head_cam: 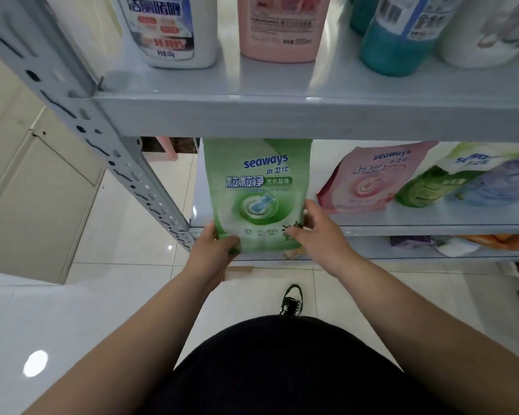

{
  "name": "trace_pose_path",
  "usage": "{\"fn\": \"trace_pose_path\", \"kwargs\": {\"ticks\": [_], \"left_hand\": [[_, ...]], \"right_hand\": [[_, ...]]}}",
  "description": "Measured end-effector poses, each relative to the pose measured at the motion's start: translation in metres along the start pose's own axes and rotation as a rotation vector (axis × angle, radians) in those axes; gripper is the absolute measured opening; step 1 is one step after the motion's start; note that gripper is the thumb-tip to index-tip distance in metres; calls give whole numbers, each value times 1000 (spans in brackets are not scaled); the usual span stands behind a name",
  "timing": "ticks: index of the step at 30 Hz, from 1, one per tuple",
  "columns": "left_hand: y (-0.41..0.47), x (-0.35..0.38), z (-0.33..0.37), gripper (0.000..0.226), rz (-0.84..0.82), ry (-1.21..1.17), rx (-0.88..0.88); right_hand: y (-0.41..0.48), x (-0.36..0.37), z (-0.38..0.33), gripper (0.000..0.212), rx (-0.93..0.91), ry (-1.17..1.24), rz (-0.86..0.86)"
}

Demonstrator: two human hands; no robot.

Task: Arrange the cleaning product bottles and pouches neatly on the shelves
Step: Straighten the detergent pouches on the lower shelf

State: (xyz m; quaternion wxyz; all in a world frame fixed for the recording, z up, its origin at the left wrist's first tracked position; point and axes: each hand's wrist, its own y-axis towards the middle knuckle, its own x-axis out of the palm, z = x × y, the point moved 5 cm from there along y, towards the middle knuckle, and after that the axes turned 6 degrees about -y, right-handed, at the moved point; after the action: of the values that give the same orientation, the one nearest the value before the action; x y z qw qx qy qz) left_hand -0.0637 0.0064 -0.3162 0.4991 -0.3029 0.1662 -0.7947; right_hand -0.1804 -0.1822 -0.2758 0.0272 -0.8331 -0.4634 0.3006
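While the green pouch (256, 190) is held upright at the left end of the lower shelf (432, 227), its base overlaps the shelf's front lip. The left hand (215, 250) grips the lower left corner, thumb on the front; the right hand (318, 235) clasps the lower right edge. A pink pouch (369, 181) leans on the same shelf, to the right and apart.

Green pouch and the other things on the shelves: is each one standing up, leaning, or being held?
green pouch: upright, held by its bottom
left hand: grips its lower left corner
right hand: at its lower right edge, blurred
pink pouch: leaning, untouched
white bottle: standing
pink bottle: standing
teal bottle: standing
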Motion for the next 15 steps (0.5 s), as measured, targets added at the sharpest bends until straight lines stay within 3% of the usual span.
{"fn": "trace_pose_path", "kwargs": {"ticks": [5, 10, 15], "left_hand": [[50, 24, 26, 49, 30, 55, 28], [79, 22, 32, 44, 127, 236, 15], [70, 21, 30, 48, 116, 548, 117]], "right_hand": [[59, -5, -1, 30, -69, -60, 155], [96, -2, 7, 29, -54, -126, 145], [101, -3, 16, 34, 29, -71, 197]]}}
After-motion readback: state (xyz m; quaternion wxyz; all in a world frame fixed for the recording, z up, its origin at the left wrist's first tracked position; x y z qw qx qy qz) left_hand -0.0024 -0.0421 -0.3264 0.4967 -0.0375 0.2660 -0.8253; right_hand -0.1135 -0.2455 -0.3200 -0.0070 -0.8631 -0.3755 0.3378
